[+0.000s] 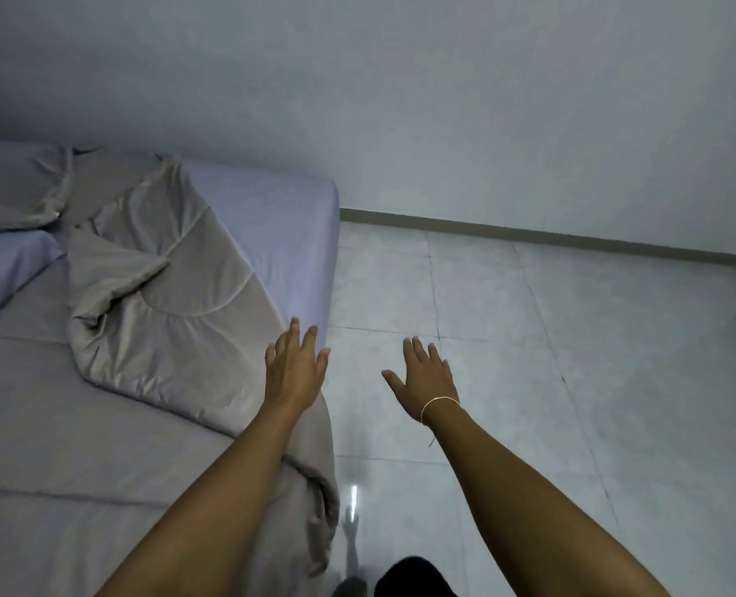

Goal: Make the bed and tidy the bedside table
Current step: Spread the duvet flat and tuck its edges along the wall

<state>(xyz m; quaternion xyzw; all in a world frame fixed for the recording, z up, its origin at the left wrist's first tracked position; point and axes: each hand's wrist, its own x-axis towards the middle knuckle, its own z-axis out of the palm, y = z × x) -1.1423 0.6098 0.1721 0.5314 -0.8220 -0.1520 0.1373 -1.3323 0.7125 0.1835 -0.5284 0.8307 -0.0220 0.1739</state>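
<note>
Here we hold our left hand (293, 369) flat, fingers spread, over the rumpled grey quilt (155, 303) at centre left; our right hand (425, 372) hovers spread above the tiled floor (573, 359), gripping nothing.

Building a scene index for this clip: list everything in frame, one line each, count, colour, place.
quilt: 1, grey-beige, rumpled and folded back across the bed
pillow: 1, grey-beige, far left on the bed
sheet: 1, pale lilac, bare at the bed's far corner and at left
floor: white tiles, right of the bed
skirting: dark strip at the wall's foot
wall: pale grey, behind
left hand: open, over the bed's edge
right hand: open, over the floor, thin band at the wrist
</note>
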